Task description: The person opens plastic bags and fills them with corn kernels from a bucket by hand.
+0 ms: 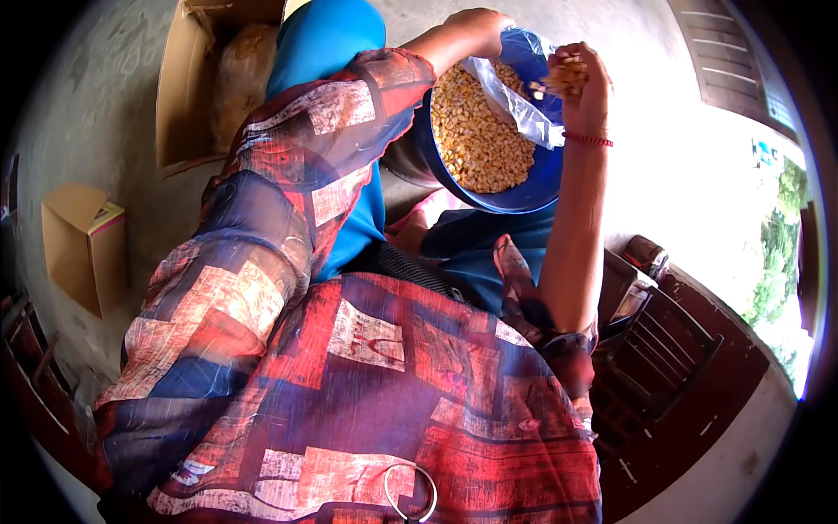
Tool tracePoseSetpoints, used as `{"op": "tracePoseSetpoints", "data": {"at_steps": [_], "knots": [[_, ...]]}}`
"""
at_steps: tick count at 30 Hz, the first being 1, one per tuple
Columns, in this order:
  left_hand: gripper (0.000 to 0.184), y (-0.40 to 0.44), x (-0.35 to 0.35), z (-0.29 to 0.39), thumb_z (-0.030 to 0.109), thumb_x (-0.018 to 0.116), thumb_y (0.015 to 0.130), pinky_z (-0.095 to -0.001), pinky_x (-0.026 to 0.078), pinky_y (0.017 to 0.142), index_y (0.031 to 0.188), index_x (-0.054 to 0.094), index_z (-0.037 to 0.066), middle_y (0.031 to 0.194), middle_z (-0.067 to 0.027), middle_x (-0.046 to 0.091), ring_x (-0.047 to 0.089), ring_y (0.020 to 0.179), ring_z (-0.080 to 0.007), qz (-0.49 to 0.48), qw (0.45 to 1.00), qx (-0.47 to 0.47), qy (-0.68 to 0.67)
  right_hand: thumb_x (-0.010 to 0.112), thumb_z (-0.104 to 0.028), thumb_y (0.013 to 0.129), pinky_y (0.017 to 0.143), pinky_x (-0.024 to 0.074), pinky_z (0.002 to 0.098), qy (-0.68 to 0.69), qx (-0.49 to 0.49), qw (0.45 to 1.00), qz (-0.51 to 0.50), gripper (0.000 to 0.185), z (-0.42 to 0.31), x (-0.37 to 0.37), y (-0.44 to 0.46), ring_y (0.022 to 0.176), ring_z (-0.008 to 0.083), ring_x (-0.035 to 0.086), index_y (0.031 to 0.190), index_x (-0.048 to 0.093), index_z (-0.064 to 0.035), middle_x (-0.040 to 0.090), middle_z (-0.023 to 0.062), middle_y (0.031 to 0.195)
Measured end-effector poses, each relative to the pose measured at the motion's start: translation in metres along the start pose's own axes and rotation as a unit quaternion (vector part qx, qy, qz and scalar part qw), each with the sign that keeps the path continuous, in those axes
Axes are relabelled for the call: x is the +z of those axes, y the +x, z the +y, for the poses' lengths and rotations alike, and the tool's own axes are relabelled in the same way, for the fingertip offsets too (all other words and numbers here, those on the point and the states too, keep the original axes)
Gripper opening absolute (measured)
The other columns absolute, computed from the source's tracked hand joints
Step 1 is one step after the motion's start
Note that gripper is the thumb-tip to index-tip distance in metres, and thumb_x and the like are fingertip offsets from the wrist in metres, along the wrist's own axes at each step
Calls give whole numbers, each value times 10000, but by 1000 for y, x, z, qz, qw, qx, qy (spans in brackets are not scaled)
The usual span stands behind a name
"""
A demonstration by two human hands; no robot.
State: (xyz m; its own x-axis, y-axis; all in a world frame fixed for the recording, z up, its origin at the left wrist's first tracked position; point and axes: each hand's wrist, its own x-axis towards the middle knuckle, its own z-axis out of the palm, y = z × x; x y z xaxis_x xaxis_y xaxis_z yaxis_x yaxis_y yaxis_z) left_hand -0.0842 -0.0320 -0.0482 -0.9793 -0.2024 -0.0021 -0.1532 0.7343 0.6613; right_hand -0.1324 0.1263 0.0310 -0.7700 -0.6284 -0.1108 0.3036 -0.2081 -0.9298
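Note:
A blue bucket stands between my knees, filled with pale yellow corn kernels. Across its right part lies a clear plastic bag, its open edge spread over the kernels. My left hand is at the bucket's far rim, closed on the upper end of the bag; its fingertips are partly hidden. Above the right side of the bucket, my right hand is raised with its fingers curled round a handful of kernels. A few loose kernels show beside its fingers, over the bag's mouth.
At the upper left, an open cardboard box holds a clear bag with brownish contents. A smaller cardboard box sits on the concrete floor at left. Dark slatted furniture stands at right, close to a bright opening with greenery.

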Motion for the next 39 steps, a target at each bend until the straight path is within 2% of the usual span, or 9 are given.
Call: {"op": "tracePoseSetpoints", "data": {"at_steps": [2, 6, 10, 14, 19, 26, 32, 35, 39], "knots": [[270, 3, 2, 2, 153, 578, 645, -372, 475, 709, 906, 612, 95, 863, -110, 635, 606, 825, -281, -1, 1000, 2, 7, 531, -144, 835, 718, 453, 270, -164, -71, 983, 40, 149, 10, -6, 2, 702, 171, 572, 781, 580, -14, 597, 73, 742], [311, 2, 2, 5, 183, 618, 623, -359, 476, 726, 922, 619, 99, 885, -105, 637, 610, 849, -261, 18, 999, -28, 20, 530, -107, 830, 699, 459, 239, -190, -68, 978, 52, 129, 7, 5, -24, 704, 136, 579, 782, 600, -11, 613, 73, 757], [309, -8, -8, 10, 71, 582, 638, -385, 455, 745, 943, 589, 121, 936, -147, 607, 566, 905, -324, 48, 996, -6, -78, 534, -180, 832, 638, 435, 243, -253, 83, 953, -143, 187, 7, 23, -60, 658, 99, 539, 783, 617, -20, 609, 33, 728], [330, -11, -11, 10, 64, 588, 636, -388, 455, 743, 959, 592, 127, 937, -144, 607, 567, 901, -320, 36, 997, -25, -67, 569, -194, 789, 793, 442, 351, -638, -21, 721, -270, 204, 68, -1, -69, 887, 270, 570, 943, 600, -65, 601, 117, 931], [374, -12, -9, 7, 52, 592, 622, -384, 455, 749, 984, 594, 149, 938, -143, 609, 568, 903, -318, 62, 990, 23, -126, 525, -231, 786, 852, 404, 381, -692, 7, 659, -294, 309, 113, -13, -100, 979, 328, 499, 1056, 538, -80, 513, 168, 988], [375, -8, -5, 2, 70, 590, 627, -383, 459, 742, 993, 599, 151, 933, -141, 615, 577, 888, -320, 58, 993, 20, -100, 478, -317, 832, 715, 438, 420, -620, 113, 711, -313, 298, 107, 1, -96, 761, 343, 574, 902, 594, -51, 583, 219, 775], [372, -8, -6, 5, 84, 592, 625, -387, 460, 742, 990, 603, 153, 928, -142, 616, 579, 890, -316, 41, 995, 9, -89, 461, -240, 860, 692, 445, 319, -482, 185, 799, -310, 268, 99, 0, -90, 750, 181, 581, 912, 572, -2, 611, 103, 824], [377, -7, -5, 3, 80, 587, 630, -386, 460, 742, 998, 600, 159, 935, -144, 614, 578, 893, -313, 50, 996, 10, -73, 459, -212, 853, 583, 448, 242, -305, 153, 924, -174, 244, 91, -3, -90, 657, 128, 544, 890, 556, 9, 578, 79, 847], [392, -11, -9, 7, 66, 573, 643, -377, 457, 754, 1022, 592, 164, 962, -137, 609, 571, 917, -306, 47, 995, 13, -85, 430, -205, 835, 367, 359, 216, 44, 285, 950, -118, 192, 60, -2, -86, 475, 133, 463, 901, 505, -41, 544, 93, 735]]}}
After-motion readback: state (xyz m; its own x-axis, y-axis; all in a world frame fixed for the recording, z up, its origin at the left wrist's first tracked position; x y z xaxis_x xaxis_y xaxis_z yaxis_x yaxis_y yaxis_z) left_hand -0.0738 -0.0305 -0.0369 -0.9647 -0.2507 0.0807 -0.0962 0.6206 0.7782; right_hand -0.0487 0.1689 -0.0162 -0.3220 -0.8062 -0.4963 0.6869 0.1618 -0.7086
